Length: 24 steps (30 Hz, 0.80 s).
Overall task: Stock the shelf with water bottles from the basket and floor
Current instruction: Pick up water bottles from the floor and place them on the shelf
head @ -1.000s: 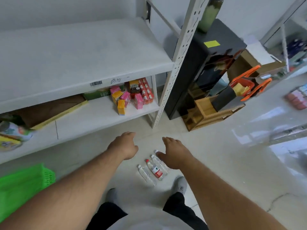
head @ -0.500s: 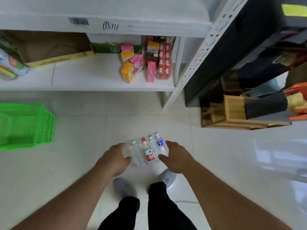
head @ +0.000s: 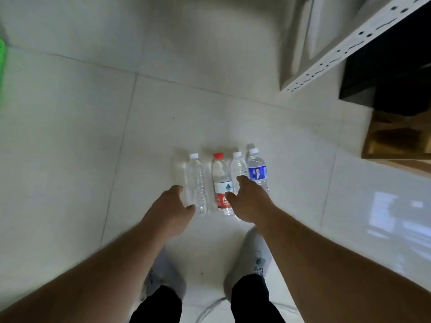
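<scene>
Bottles lie in a tight row on the floor (head: 233, 117) just ahead of my shoes, caps pointing away from me, laid side by side so that two hands can gather several at once. I will place everything against the red-capped bottle (head: 221, 180), which sits in the middle of the row.

Far to its left, at the edge of view, a sliver of the green basket (head: 1, 66) shows. Nearer, my left hand (head: 172, 206) reaches toward the row with fingers loosely spread and holding nothing; its fingertips come up against the lower end of the clear bottle (head: 197, 183) that lies just left of the red-capped one. A second clear shape seems to lie beside that bottle, though blur keeps me from being sure.

Just right of the red-capped bottle lies another clear bottle (head: 238, 166), and beyond it the blue-labelled bottle (head: 257, 171). My right hand (head: 247, 201) covers the lower halves of these two, fingers extended and relaxed, the thumb reaching toward the red-capped bottle's label; it has not closed on anything yet, as far as I can judge.

Farther right and up, the white shelf post (head: 349, 43) marks where these must go. I judge this to be the start of the pickup.
</scene>
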Motion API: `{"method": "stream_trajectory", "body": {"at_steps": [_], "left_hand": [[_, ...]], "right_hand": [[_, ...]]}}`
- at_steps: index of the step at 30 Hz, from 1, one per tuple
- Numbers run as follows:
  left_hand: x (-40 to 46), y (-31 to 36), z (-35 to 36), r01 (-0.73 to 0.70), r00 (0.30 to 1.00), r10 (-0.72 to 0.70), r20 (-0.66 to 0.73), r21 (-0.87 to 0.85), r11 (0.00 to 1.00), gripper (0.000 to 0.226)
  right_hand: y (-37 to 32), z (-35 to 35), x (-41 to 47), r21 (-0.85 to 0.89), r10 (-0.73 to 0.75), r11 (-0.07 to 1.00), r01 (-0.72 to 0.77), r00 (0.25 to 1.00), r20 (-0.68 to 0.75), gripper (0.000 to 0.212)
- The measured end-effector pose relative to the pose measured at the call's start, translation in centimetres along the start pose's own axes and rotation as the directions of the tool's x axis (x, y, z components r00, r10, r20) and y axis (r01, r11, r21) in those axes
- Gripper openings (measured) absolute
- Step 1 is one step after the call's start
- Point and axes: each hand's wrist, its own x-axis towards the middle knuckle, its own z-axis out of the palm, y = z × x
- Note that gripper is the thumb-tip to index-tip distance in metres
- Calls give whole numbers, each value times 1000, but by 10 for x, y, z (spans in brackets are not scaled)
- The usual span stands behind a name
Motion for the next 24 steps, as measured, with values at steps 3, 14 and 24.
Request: {"method": "stream_trajectory", "body": {"at_steps": [3,14,24], "left_hand": [[61,-19,43,45,999,-46,-16,-51,998,75],[127,-54,104,112,993,-116,-3,-244,963,88],[147,-58,115,161,985,-174,6,-419,894,87]], "right_hand": [[14,41,59,-16,6,1000,-6,1000,-16,50],[19,108,104,-78,-46,997,25,958,-285,37],[-5,100,158,138,48,990,-23,983,-177,58]]}}
